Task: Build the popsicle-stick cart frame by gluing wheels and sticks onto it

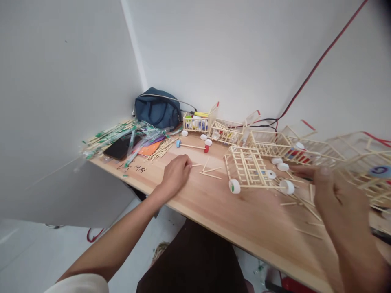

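Note:
My left hand (176, 174) rests on the table with its fingers curled together. A thin wooden stick (196, 165) lies at its fingertips; whether the fingers grip it is hidden. Just right of it are a few loose sticks (210, 174). My right hand (342, 207) is raised over the right side, index finger stretched left beside the white wheels (282, 167) of a stick cart; I see nothing held in it. Between the hands a cart of glued sticks (247, 167) lies tipped, with a white bottle-cap wheel (234, 186) at its near corner.
Several stick carts line the wall, one basket (195, 123) holding bottle caps. An axle (192, 146) with blue and red caps lies before them. At left are a blue bag (158, 108), a phone (117, 145), plastic wrappers (143, 132) and a pile of sticks (161, 149).

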### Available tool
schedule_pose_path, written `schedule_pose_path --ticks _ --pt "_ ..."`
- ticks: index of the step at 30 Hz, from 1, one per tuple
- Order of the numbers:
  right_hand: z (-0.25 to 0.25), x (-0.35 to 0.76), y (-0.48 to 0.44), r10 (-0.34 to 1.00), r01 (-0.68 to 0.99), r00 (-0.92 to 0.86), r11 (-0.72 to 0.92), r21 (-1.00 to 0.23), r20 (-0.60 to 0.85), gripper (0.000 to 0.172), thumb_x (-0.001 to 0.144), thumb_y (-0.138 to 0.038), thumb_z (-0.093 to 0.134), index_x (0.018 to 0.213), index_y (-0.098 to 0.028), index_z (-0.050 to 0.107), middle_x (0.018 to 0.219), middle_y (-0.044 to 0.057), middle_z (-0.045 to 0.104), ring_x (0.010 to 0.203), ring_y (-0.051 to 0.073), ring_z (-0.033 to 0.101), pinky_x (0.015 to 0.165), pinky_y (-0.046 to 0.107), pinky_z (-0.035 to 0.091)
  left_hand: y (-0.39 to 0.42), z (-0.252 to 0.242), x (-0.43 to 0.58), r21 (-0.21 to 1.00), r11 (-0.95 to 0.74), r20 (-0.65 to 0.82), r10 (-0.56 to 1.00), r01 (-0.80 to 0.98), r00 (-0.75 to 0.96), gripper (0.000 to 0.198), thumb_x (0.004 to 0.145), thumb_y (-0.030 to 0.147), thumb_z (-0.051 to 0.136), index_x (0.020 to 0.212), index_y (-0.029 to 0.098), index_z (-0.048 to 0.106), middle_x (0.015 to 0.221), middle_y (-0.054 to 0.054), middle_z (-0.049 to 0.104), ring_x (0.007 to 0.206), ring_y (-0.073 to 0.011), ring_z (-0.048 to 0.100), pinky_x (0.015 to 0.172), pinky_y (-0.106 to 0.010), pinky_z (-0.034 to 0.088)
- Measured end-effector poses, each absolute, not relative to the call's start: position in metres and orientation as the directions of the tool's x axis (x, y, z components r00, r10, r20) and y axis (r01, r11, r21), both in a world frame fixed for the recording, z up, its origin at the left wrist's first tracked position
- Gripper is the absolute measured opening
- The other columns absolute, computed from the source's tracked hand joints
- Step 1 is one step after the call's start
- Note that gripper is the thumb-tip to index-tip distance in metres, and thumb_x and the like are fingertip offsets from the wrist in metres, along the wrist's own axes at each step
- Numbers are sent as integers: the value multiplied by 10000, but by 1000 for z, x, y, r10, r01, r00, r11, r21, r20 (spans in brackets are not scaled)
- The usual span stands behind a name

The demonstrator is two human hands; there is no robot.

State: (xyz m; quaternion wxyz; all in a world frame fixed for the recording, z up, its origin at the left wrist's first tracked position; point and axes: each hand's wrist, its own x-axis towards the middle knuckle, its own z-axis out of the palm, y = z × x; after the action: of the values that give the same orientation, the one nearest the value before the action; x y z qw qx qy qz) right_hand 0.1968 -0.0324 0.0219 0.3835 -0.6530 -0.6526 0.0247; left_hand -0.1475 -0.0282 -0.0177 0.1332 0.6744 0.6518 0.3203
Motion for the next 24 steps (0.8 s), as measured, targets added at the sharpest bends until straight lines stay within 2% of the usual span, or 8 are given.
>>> schedule_pose_path --ticks 2,4,7,9,12,14,19,24 --pt "18 193 -33 867 842 161 129 -525 472 407 966 -454 359 945 -286 729 990 95 759 978 265 699 798 379 467 -32 -20 -155 509 -69 264 961 858 -80 116 875 160 485 837 199 587 904 -72 661 849 -223 593 702 -322 390" --pt "12 191 -33 846 851 171 131 -509 504 399 958 -425 358 943 -270 726 980 102 759 981 280 696 805 386 464 -32 -20 -160 476 -48 256 963 878 -86 125 874 164 490 840 200 605 918 -78 668 870 -231 604 715 -321 403" --pt "2 194 -33 815 856 184 143 -497 550 413 957 -430 359 978 -251 730 983 103 756 975 304 688 791 402 456 -36 -17 -173 503 -61 279 955 862 -95 160 888 188 480 877 199 639 957 -75 694 906 -224 620 777 -318 433" --pt "-2 197 -34 813 851 200 133 -508 547 442 967 -445 341 1005 -244 732 980 104 752 970 305 685 794 406 454 -41 -14 -188 525 -42 335 928 850 -161 203 911 216 451 930 199 652 990 -78 709 941 -229 626 813 -322 438" --pt "-5 199 -34 817 842 208 130 -523 538 476 978 -457 312 1017 -233 730 997 111 747 990 306 679 830 419 457 -50 -10 -216 447 155 342 880 881 -328 194 880 224 483 945 207 665 1012 -86 712 947 -259 630 778 -333 430" --pt "-6 199 -34 819 830 202 148 -538 538 468 974 -469 329 986 -227 730 996 119 749 993 308 679 837 421 459 -53 -10 -230 376 227 318 879 898 -355 186 869 221 501 905 207 683 1013 -94 712 956 -270 634 769 -336 430" --pt "-6 196 -34 837 806 204 151 -573 508 417 949 -513 385 938 -274 727 952 115 755 955 302 691 806 418 467 -46 -9 -233 311 227 302 897 923 -323 232 889 240 500 941 207 724 1085 -110 709 991 -284 639 761 -342 440" --pt "1 193 -39 856 813 199 128 -568 478 354 938 -469 398 892 -307 709 935 88 755 943 284 693 793 402 470 -36 -4 -224 204 267 252 915 942 -314 282 898 226 465 940 176 739 1072 -151 706 962 -316 650 702 -353 423"
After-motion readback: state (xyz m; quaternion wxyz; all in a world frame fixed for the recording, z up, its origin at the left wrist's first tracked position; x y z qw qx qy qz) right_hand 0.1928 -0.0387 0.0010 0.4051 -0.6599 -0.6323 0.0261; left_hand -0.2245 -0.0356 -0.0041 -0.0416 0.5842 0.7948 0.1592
